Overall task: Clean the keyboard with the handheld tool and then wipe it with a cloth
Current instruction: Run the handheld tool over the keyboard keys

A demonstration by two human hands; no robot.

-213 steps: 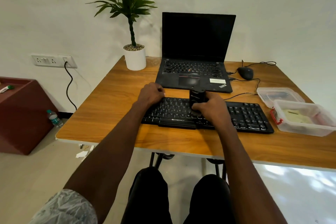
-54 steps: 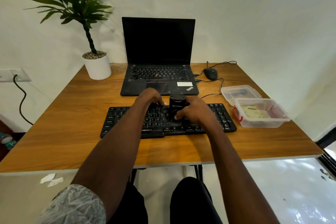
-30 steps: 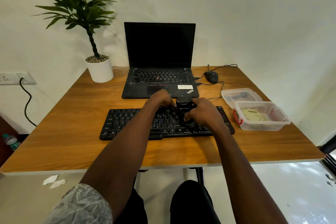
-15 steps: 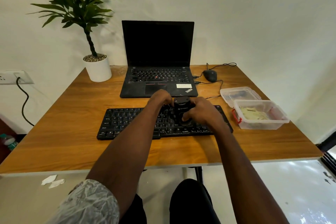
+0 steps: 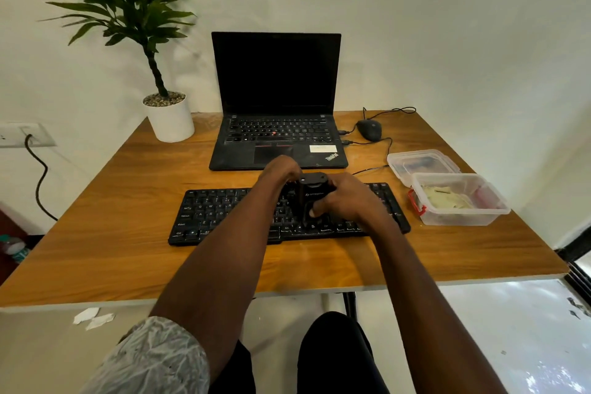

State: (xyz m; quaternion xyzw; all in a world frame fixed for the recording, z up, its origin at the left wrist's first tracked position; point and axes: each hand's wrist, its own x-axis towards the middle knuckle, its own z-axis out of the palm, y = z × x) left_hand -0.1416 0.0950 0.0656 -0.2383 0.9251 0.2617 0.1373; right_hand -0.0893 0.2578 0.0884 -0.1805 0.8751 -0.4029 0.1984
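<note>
While the curled fingers of the right hand wrap round the black, upright, boxy handheld tool, its lower end stands on the keys right of the middle of the long black plastic keyboard. The left hand sits just left of the tool at the keyboard's far edge, fingers bent downward; whether they grip anything cannot be told, as they are hidden behind the knuckles. Both forearms reach in from below, the left one ending in a pale patterned sleeve.

The keyboard lies flat on the brown wood-grain table. Just beyond it an open black laptop with a dark screen faces the person. A black corded mouse rests right of the laptop. Near the keyboard's right end stands a clear plastic box with red clips holding a pale folded cloth, with its clear lid just behind. A green plant in a white round pot stands at the far left corner.
</note>
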